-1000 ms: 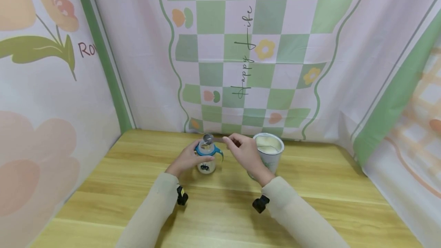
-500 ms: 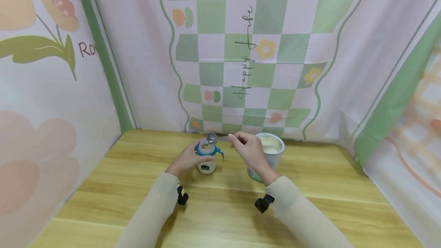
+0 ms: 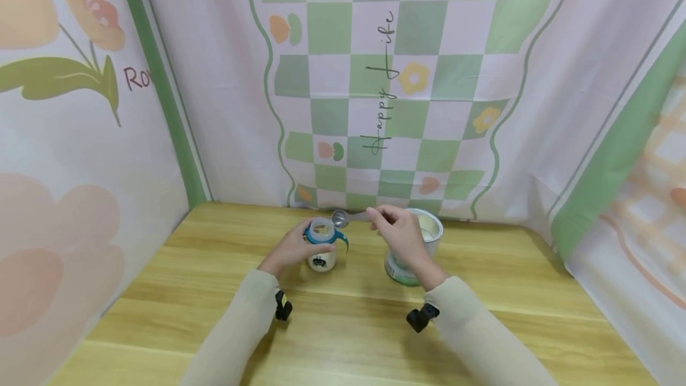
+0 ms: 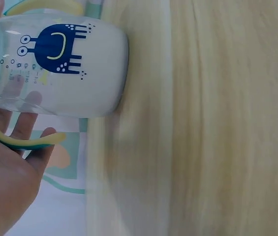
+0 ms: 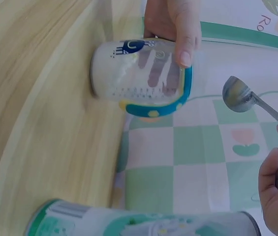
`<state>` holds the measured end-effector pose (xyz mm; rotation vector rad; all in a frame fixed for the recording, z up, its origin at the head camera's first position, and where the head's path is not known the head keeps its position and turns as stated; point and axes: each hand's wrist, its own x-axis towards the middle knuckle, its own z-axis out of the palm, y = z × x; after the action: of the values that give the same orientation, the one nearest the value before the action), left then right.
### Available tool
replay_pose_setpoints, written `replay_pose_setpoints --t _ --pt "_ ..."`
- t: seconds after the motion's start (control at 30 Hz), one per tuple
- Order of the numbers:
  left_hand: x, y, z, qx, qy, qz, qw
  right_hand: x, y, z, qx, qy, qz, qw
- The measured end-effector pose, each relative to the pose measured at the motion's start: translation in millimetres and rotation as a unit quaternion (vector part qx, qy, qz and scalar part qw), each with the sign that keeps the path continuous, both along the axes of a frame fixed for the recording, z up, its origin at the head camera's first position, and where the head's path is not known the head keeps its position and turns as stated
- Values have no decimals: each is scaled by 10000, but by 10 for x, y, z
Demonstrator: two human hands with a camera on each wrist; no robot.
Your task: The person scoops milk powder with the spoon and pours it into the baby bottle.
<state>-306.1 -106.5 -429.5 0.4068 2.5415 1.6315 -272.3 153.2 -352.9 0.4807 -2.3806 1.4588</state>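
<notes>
Bottle (image 3: pixel 322 262) upright in the left hand (image 3: pixel 292 248), spoon (image 3: pixel 340 219) just beside its open mouth

The bottle stands on the wooden table (image 3: pixel 343 338), a little below and left of the centre of the head view. The left hand is clamped round it, thumb across the front and fingers behind; those fingers show through the clear wall in the right-wrist view. A dark blue creature (image 4: pixel 57 48) is printed on the side, the lower part looks white inside, and a curved blue-and-yellow handle (image 5: pixel 153 109) juts out.

The right hand (image 3: pixel 399 234), right of the frame's centre, pinches the spoon's handle between thumb and fingers. Its metal bowl sits at the upper right of the bottle's mouth in the head view; the right-wrist view shows a gap between the two.

An open can (image 3: pixel 432 247) stands on the table in the lower right of the head view, partly hidden by the right hand and wrist. A green-and-white checked cloth (image 3: pixel 415 118) fills the upper middle, behind everything.
</notes>
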Motion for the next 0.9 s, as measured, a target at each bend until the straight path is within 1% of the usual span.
replay_pose_setpoints --t 0.13,0.27,0.37,0.5,0.73,0.9 --pt "5 7 21 -132 169 -33 9998 23 92 31 49 -113 -143 9998" --pt "-23 1 34 -247 270 -106 9993 27 175 53 21 -2 -274 9996" --pt "-40 5 47 -301 325 -118 9989 37 248 62 -23 42 -283 9996" --pt "-36 17 81 -343 491 -78 9982 45 347 65 -85 123 -231 9996" --pt "-8 53 201 -394 933 50 9948 25 477 70 -72 328 -389 9987" --pt "26 112 297 -247 1224 81 9921 20 557 75 -9 351 -547 9979"
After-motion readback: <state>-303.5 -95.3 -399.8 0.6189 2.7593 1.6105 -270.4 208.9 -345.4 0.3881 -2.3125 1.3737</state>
